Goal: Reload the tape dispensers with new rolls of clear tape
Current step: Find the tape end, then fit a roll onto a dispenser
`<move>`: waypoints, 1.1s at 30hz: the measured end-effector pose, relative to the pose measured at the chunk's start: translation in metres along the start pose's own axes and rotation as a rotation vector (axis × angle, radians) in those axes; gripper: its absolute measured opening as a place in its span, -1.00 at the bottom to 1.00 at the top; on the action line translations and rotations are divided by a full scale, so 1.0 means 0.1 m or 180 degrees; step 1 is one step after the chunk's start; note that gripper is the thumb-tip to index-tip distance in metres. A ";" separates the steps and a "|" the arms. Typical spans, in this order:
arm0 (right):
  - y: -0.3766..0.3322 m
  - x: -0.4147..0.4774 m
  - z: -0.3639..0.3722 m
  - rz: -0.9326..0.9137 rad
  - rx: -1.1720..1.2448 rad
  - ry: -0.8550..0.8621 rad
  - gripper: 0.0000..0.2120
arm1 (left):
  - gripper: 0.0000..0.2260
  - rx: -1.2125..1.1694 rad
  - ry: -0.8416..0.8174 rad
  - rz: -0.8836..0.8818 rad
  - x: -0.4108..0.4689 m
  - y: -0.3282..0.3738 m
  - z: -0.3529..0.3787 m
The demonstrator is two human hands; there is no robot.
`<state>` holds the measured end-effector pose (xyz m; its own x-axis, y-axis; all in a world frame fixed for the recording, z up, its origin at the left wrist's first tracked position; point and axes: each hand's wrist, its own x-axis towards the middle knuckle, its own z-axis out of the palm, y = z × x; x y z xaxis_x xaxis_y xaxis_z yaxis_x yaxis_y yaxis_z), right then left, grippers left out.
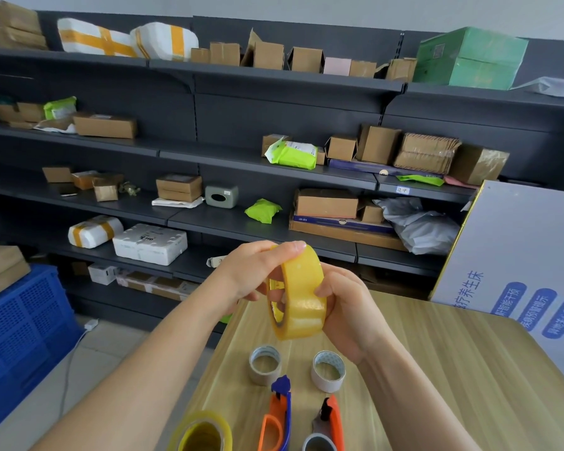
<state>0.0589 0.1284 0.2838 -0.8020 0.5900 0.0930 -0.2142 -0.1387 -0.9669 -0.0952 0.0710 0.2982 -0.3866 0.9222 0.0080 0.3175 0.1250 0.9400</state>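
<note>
At the bottom edge of the frame a spare roll (204, 432) of clear tape stands on the wooden table (453, 369), left of two orange dispensers (275, 421) laid side by side, likely staged for loading. Just above them sit two empty cores (265, 364), seemingly spent ones. At frame centre both hands hold a fresh roll (302, 294) upright above the table. The left hand (251, 275) curls over its top and the right hand (345, 310) grips its lower side, probably hunting for the tape's end.
</note>
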 end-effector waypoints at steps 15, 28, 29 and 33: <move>-0.05 -0.09 0.02 0.0195 0.0573 0.0281 -0.43 | -0.51 0.2035 0.0983 0.3273 -0.24 -0.13 0.03; 0.03 -0.25 -0.05 0.0140 0.0734 0.0218 -0.63 | -0.61 0.1579 0.0876 0.2867 -0.41 -0.11 0.26; 0.03 -0.26 -0.05 0.0149 0.0728 0.0227 -0.65 | -0.63 0.1606 0.0872 0.2867 -0.42 -0.10 0.27; 0.04 -0.31 -0.06 0.0240 0.0622 0.0289 -0.62 | -0.64 0.1627 0.0916 0.2747 -0.46 -0.10 0.32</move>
<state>0.0862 0.1139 0.2758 -0.7682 0.6402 -0.0080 -0.2666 -0.3312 -0.9051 -0.0527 0.0394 0.2777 -0.0245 0.6582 0.7524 0.8868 -0.3332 0.3204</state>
